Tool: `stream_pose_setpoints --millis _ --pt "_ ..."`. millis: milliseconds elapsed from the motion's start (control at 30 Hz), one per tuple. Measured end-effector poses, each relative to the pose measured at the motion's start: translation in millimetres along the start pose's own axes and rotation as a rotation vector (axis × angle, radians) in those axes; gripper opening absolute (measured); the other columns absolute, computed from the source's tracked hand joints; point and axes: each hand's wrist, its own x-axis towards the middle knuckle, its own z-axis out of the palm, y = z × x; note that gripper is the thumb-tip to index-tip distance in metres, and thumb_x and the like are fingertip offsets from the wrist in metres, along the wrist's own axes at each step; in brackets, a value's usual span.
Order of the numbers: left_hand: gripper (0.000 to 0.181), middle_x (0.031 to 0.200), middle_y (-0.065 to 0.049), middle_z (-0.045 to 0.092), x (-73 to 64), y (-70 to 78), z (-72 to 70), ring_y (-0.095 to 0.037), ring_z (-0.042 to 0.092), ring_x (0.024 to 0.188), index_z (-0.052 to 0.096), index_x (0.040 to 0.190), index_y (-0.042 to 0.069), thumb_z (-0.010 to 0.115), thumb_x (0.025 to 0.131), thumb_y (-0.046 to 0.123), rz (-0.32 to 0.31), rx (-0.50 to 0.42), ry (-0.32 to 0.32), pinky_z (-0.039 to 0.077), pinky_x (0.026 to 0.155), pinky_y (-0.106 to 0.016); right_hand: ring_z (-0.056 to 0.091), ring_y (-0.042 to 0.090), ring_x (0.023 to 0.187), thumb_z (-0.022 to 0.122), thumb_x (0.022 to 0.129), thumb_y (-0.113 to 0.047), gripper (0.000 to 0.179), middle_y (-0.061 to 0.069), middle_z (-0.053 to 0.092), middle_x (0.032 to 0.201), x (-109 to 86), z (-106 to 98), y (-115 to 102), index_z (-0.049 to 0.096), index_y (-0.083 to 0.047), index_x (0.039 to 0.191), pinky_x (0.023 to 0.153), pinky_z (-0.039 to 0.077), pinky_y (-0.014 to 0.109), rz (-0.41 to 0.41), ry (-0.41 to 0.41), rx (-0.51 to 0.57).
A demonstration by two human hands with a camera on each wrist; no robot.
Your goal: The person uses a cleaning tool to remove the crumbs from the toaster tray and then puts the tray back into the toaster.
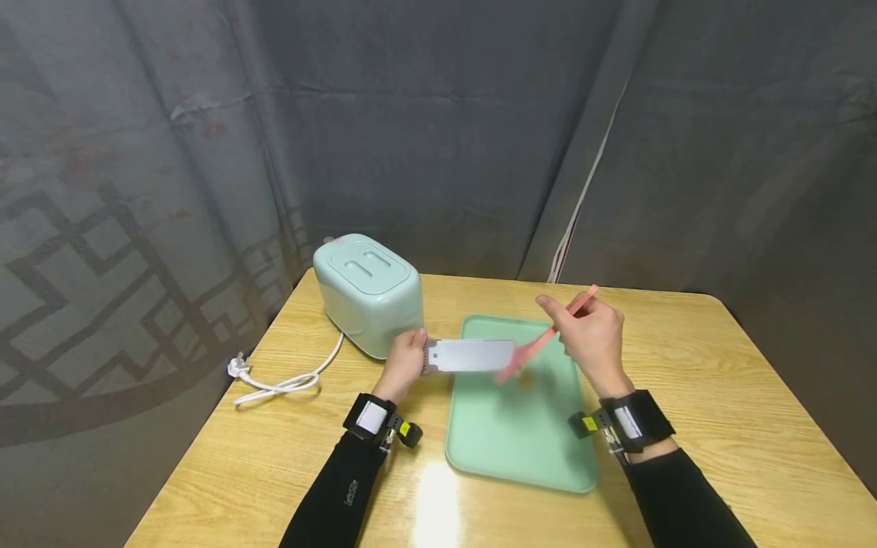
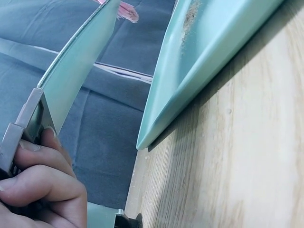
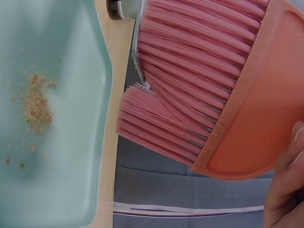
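Observation:
My left hand (image 1: 406, 359) grips one end of a flat metal crumb tray (image 1: 473, 355), its fingers curled round the dark end piece in the left wrist view. The crumb tray is held above a green serving tray (image 1: 517, 449). My right hand (image 1: 593, 335) holds a pink brush (image 1: 541, 341) by its upper part. In the right wrist view, the brush's bristles (image 3: 190, 61) bend against the crumb tray's edge and split apart. Below them, a small heap of brown crumbs (image 3: 38, 104) lies on the serving tray.
A pale green toaster (image 1: 370, 293) stands at the back left of the wooden table (image 1: 699, 396). Its white cord and plug (image 1: 274, 384) lie near the left edge. A grey curtain (image 1: 438, 137) hangs behind the table.

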Motion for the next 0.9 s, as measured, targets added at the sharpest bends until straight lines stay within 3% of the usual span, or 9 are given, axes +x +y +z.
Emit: stream_pose_setpoints --millis 233,433,700,800,900 --pt "0.043 0.112 -0.017 0.063 -0.7 0.9 0.5 -0.024 0.061 0.093 0.059 0.128 -0.007 0.037 0.112 0.027 -0.003 -0.012 -0.013 0.052 0.075 -0.031 0.055 0.02 0.04 0.079 0.084 -0.055 0.054 0.01 0.064 0.061 -1.7 -2.9 -2.3 0.061 -0.006 0.072 0.034 0.04 0.027 0.033 -0.018 0.012" --pt "0.04 0.111 -0.016 0.063 -0.8 1.8 1.5 -0.024 0.06 0.094 0.063 0.122 -0.005 0.038 0.112 0.025 0.005 -0.006 0.003 0.051 0.075 -0.031 0.054 0.019 0.039 0.079 0.084 -0.055 0.054 0.014 0.065 0.063 -1.3 -6.0 -2.7 0.061 -0.005 0.072 0.034 0.041 0.027 0.059 -0.006 0.044" --pt "0.041 0.113 -0.016 0.063 0.9 0.4 1.2 -0.026 0.059 0.101 0.062 0.123 -0.005 0.038 0.111 0.026 0.011 0.03 0.024 0.05 0.087 -0.039 0.054 0.018 0.038 0.081 0.084 -0.051 0.05 0.003 0.063 0.058 1.6 -7.9 -3.6 0.062 -0.006 0.071 0.034 0.042 0.026 0.057 0.033 0.091" --pt "0.041 0.113 -0.016 0.064 1.0 0.6 1.6 -0.025 0.059 0.1 0.063 0.123 -0.005 0.038 0.111 0.026 0.007 0.032 0.024 0.05 0.085 -0.038 0.052 0.018 0.035 0.081 0.086 -0.045 0.046 0.003 0.06 0.054 3.6 -5.9 -5.3 0.062 -0.005 0.072 0.033 0.041 0.026 0.035 0.017 0.151" --pt "0.04 0.111 -0.016 0.065 1.1 0.9 3.9 -0.025 0.06 0.097 0.064 0.121 -0.004 0.039 0.111 0.026 0.009 0.028 0.016 0.051 0.082 -0.036 0.05 0.016 0.033 0.08 0.088 -0.038 0.042 0.003 0.057 0.051 6.1 -0.8 -9.8 0.062 -0.003 0.076 0.032 0.04 0.027 0.022 -0.05 0.214"
